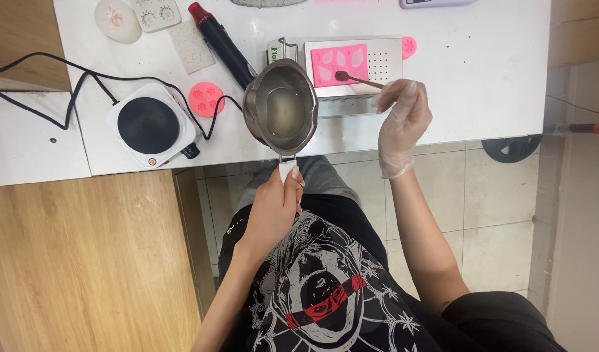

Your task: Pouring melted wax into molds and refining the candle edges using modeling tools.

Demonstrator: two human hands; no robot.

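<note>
Steel pot and stick held over the white worktop (482, 72)

The left hand (274, 207) is closed on the handle of a small steel pouring pot (281, 107) of pale liquid; the gloved right hand (404, 117) pinches a thin wooden stick (359, 79) above the pink silicone mould (340, 64).

A home craft corner, most likely — a small hobby bench rather than a kitchen or a lab. A white table (482, 72) fills the top of the frame, bearing a single electric hotplate (149, 124) at the left, pink silicone moulds (339, 64) at upper centre and a black heat tool (221, 44) beside them. Below lie pale floor tiles (469, 195), with wooden boards (84, 261) at lower left — domestic finishes.
</note>
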